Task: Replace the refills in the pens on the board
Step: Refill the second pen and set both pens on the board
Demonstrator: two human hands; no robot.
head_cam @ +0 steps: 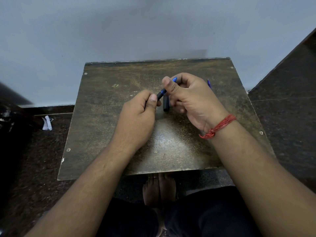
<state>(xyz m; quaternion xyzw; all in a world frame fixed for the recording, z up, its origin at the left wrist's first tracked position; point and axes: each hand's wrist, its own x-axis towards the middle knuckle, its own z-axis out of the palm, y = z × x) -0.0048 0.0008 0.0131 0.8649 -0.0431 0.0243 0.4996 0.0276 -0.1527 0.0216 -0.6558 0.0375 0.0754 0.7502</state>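
In the head view, above the middle of the board [106, 134], the left hand [138, 115] pinches the black end of a blue pen [162, 92]; the right hand [189, 96] curls round its far end and a black cap [165, 104].

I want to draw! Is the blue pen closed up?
No. Its black cap is off the blue pen, in the right hand.
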